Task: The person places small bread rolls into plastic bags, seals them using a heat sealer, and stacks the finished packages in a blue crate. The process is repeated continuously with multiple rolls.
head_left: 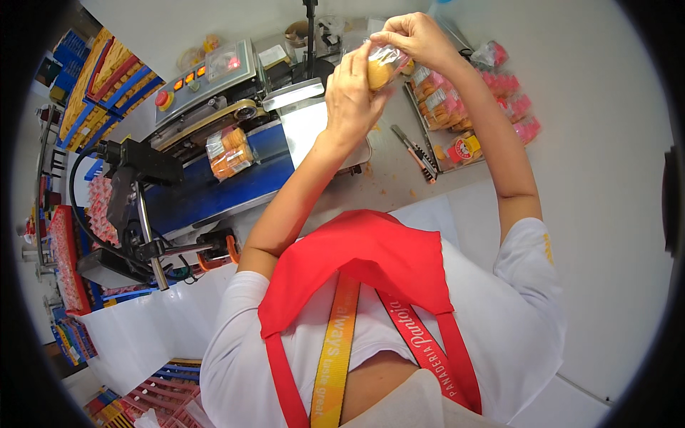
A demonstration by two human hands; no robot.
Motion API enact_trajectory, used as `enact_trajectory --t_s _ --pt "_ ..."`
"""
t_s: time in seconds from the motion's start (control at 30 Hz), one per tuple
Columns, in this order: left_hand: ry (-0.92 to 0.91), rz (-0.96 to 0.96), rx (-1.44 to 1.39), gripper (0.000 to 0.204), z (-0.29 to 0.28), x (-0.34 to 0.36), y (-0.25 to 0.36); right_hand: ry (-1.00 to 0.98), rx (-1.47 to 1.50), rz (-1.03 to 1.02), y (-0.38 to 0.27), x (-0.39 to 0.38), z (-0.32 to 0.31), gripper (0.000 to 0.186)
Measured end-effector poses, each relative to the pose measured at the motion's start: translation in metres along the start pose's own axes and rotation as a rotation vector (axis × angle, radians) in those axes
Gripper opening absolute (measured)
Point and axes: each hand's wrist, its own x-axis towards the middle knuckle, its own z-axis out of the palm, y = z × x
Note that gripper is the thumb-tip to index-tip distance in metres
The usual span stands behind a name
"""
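Note:
Both my hands are raised at the top centre around a clear plastic bag [379, 70] with a yellow baked item inside. My left hand [352, 96] grips its left side, and my right hand [415, 44] pinches the top. Below and left of them is a sealing machine [203, 85] with a blue conveyor belt [271, 160], on which a bag of golden baked pieces [230, 153] lies. A white plate [303, 132] sits at the belt's right end, partly behind my left arm.
Bagged goods with pink tops [499, 89] fill a metal tray at right, beside brushes or tools [415, 153]. A black bracketed device [146, 160] stands at left on a clamped pole. Stacked coloured crates [100, 85] and red trays [68, 260] line the far left.

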Motion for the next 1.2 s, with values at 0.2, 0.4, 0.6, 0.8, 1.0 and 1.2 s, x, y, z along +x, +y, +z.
enact_trajectory --t_s 0.2,0.4,0.6,0.8,1.0,1.2 --pt "-0.365 -0.574 -1.271 0.04 -0.021 -0.001 -0.038 -0.082 0.337 -0.085 -0.015 -0.028 -0.025 0.055" --pt "-0.392 -0.74 -1.833 0.049 -0.019 -0.032 -0.059 0.003 0.753 0.044 -0.02 -0.027 -0.001 0.095" --pt "0.056 -0.38 -1.396 0.06 -0.047 -0.037 -0.062 0.163 0.694 -0.063 -0.031 -0.059 0.104 0.1" --pt "0.107 -0.354 -0.681 0.071 -0.046 -0.079 -0.114 0.306 0.603 -0.034 0.011 -0.053 0.194 0.054" --pt "0.376 -0.267 -0.247 0.025 -0.046 -0.075 -0.08 0.61 0.22 -0.081 -0.021 -0.046 0.179 0.013" --pt "0.342 -0.351 -0.109 0.014 -0.057 -0.067 -0.074 0.589 0.38 0.091 -0.029 -0.042 0.171 0.009"
